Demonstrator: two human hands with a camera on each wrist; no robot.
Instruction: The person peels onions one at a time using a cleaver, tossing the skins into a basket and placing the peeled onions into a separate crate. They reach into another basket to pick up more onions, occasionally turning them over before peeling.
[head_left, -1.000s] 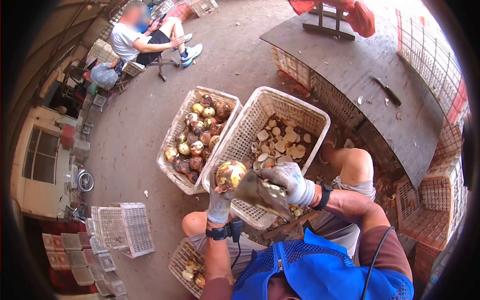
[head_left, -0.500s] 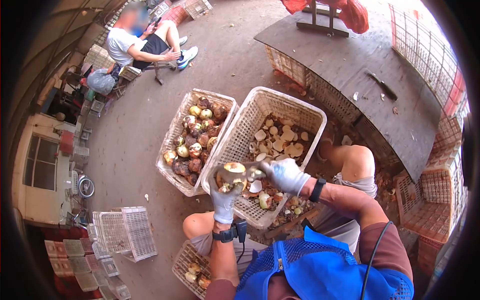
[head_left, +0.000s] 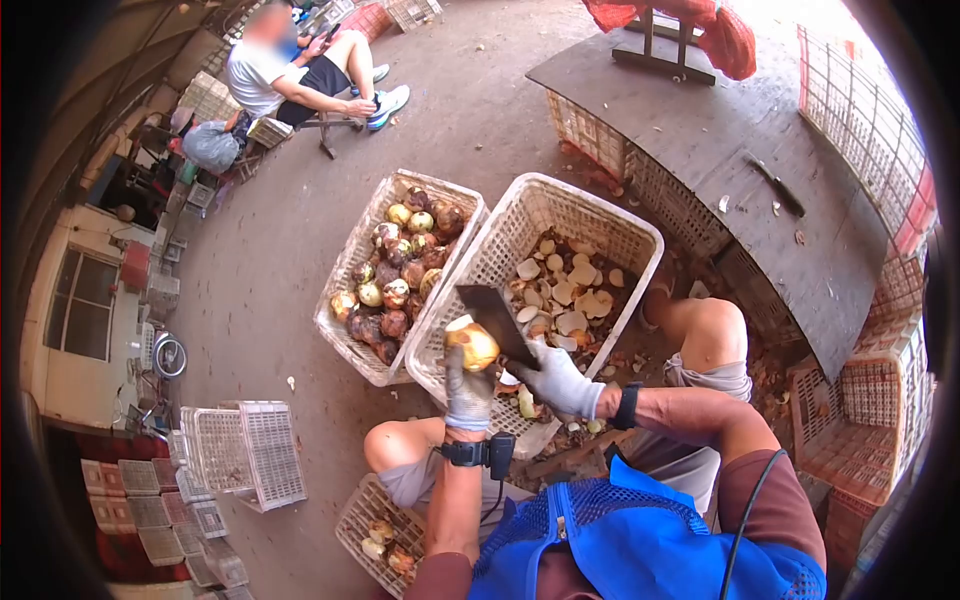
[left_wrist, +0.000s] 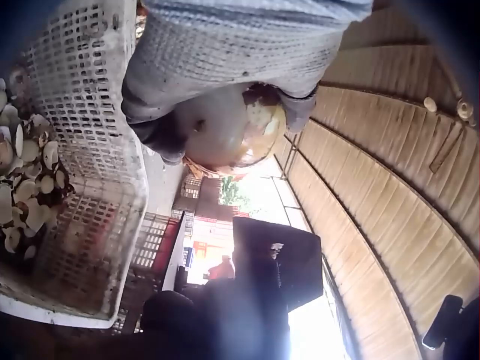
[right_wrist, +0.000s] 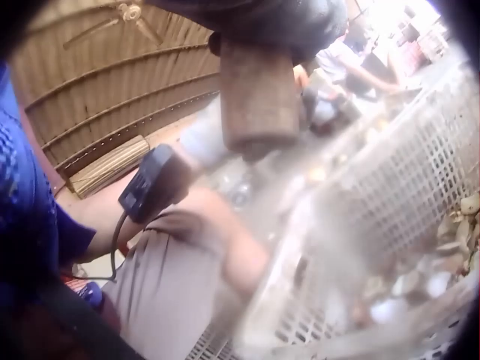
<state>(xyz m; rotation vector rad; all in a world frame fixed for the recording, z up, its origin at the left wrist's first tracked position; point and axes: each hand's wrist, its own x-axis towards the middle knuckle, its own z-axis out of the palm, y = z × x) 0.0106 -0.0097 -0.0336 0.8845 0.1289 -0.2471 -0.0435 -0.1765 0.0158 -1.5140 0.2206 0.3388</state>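
Note:
The gloved left hand (head_left: 468, 392) grips a round bulb (head_left: 475, 346) with a pale cut top and yellow-brown skin; the left wrist view shows the fingers curled round the bulb (left_wrist: 225, 131). Beside it, the gloved right hand (head_left: 562, 380) holds a wide dark cleaver (head_left: 497, 322), its blade raised just right of the bulb. In the right wrist view the cleaver's wooden handle (right_wrist: 259, 97) sticks out below the right hand (right_wrist: 262, 22). Both hands are over the near end of a crate (head_left: 425, 350) holding pale slices (head_left: 563, 292) and peelings.
A second crate (head_left: 330, 300) full of unpeeled bulbs (head_left: 397, 248) adjoins on the left. A small crate (head_left: 352, 535) with a few bulbs is by the left knee. A knife (head_left: 778, 186) lies on the dark table (head_left: 740, 130) at right. Another person (head_left: 262, 80) sits at upper left.
The cleaver, earlier low across the hands and then at the bulb, now stands raised beside it. The bulb has turned in the left hand, its pale cut top now facing up.

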